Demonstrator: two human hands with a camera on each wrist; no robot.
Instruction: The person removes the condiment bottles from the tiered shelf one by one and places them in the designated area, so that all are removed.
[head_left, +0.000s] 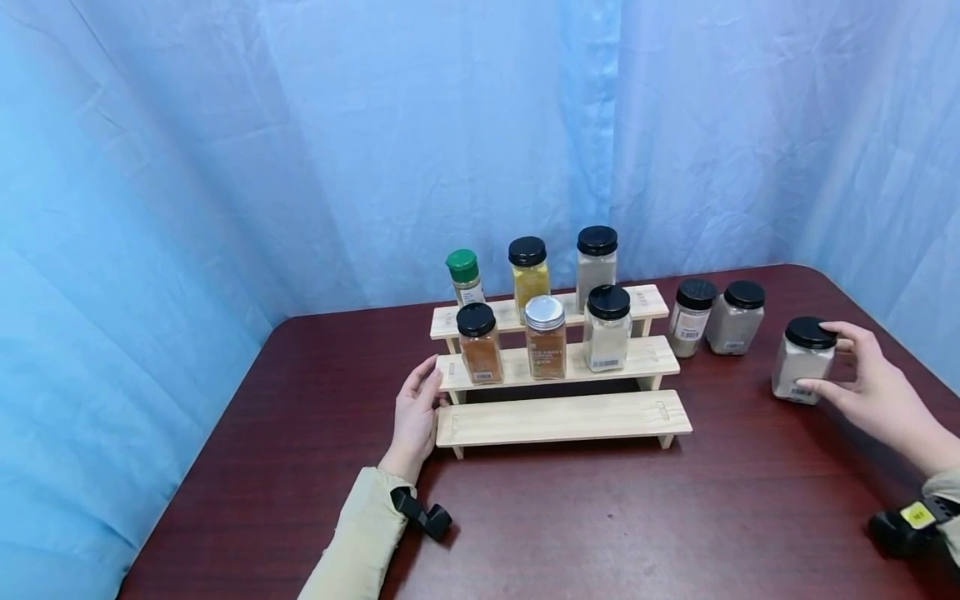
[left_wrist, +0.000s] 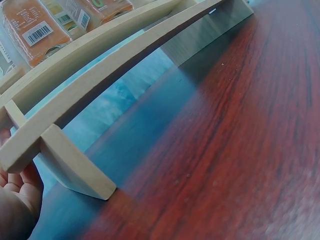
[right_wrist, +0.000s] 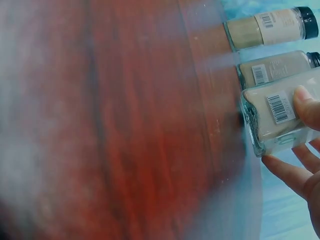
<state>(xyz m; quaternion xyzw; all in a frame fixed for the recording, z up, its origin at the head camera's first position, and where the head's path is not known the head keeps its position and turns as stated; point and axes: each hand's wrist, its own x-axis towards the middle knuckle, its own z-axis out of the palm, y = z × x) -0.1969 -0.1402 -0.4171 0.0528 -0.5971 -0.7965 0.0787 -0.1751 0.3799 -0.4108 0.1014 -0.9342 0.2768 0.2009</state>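
Note:
My right hand (head_left: 873, 387) holds a square glass spice jar (head_left: 802, 367) with a black lid and pale powder inside. The thumb presses its side near the barcode label, and the index finger lies at the lid. In the right wrist view the same jar (right_wrist: 272, 112) overlaps a jar behind it. My left hand (head_left: 416, 412) grips the left end of a three-step wooden spice rack (head_left: 562, 419). Its fingers (left_wrist: 31, 182) curl by the rack's end in the left wrist view, partly hidden by the wood.
On the top step stand a green-capped bottle (head_left: 462, 271), a yellow spice jar (head_left: 530, 279) and a grey one (head_left: 597, 258). The middle step bears two reddish-brown jars (head_left: 480, 354) and a pale jar (head_left: 607, 333). Right of the rack are two black-lidded jars (head_left: 690, 321) on the dark red table (head_left: 600, 517).

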